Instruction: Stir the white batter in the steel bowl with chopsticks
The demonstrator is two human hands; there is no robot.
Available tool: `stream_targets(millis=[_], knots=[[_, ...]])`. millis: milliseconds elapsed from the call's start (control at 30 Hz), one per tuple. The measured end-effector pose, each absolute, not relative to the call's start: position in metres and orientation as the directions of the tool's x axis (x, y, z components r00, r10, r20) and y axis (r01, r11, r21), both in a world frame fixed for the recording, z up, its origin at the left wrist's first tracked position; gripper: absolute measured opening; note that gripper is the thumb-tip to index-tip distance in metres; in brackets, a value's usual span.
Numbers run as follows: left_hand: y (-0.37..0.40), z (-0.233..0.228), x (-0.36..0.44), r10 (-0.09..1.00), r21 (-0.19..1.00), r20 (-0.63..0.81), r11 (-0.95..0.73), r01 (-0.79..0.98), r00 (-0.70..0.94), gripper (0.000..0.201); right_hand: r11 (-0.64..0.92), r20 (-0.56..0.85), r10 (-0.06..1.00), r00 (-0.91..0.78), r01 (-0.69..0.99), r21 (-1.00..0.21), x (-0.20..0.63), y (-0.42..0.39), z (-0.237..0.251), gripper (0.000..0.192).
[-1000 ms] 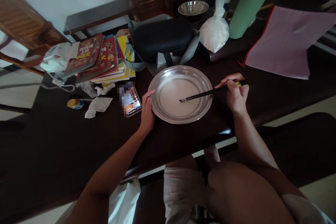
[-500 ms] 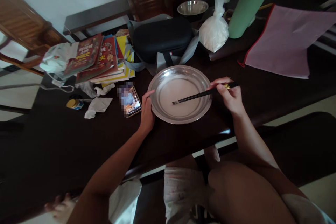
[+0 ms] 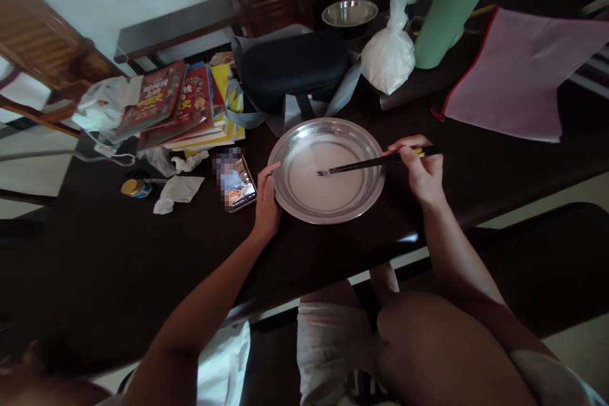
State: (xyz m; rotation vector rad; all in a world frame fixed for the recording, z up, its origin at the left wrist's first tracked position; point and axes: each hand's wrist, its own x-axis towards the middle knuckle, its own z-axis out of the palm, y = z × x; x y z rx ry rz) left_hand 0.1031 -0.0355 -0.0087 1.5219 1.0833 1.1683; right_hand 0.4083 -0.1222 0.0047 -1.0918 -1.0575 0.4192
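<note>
A round stainless steel bowl stands on the dark table in front of me, with a milky whitish liquid in its bottom. My left hand grips the bowl's left rim, fingers along the outer side. In my right hand is a pair of black chopsticks with gold bands, held at the right of the bowl. Their silvery tips reach the liquid near the bowl's middle. Just left of my left hand lies a phone with a lit screen, partly blurred out.
Beyond the bowl sit a black case, a tied bag of white powder, a green cylinder and another metal bowl. Books, crumpled tissue and a small jar lie left; a pink pouch right. Someone's blurred body shows bottom left.
My right hand has shifted slightly right, drawing the chopstick tips a little right and up within the liquid. My left hand and the bowl stay put. The person at bottom left has moved.
</note>
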Motion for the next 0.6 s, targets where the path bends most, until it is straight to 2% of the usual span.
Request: stream_targets(millis=[67, 200, 267, 433, 500, 600], knots=[[-0.0357, -0.0081, 0.1032, 0.968, 0.973, 0.182, -0.202, 0.11, 0.173, 0.034, 0.48, 0.485, 0.696, 0.53, 0.159, -0.863, 0.4083, -0.1215, 0.0042, 0.026], [-0.0364, -0.005, 0.1031, 0.969, 0.97, 0.18, -0.203, 0.13, 0.17, 0.031, 0.402, 0.438, 0.8, 0.411, 0.175, -0.899, 0.4067, -0.1231, 0.0063, 0.027], [-0.0362, -0.0045, 0.103, 0.967, 0.966, 0.186, -0.213, 0.145, 0.176, 0.03, 0.372, 0.431, 0.815, 0.387, 0.22, -0.902, 0.4063, -0.1234, 0.0071, 0.028], [-0.034, -0.009, 0.1035, 0.97, 0.974, 0.181, -0.199, 0.107, 0.16, 0.035, 0.434, 0.454, 0.706, 0.544, 0.173, -0.884, 0.4088, -0.1208, 0.0047, 0.032], [-0.0334, -0.0112, 0.1036, 0.974, 0.979, 0.169, -0.183, 0.089, 0.148, 0.038, 0.428, 0.438, 0.749, 0.497, 0.141, -0.893, 0.4091, -0.1215, 0.0048, 0.031], [-0.0334, -0.0127, 0.1032, 0.974, 0.979, 0.17, -0.184, 0.088, 0.147, 0.038, 0.372, 0.415, 0.833, 0.365, 0.186, -0.909, 0.4083, -0.1237, 0.0063, 0.026]])
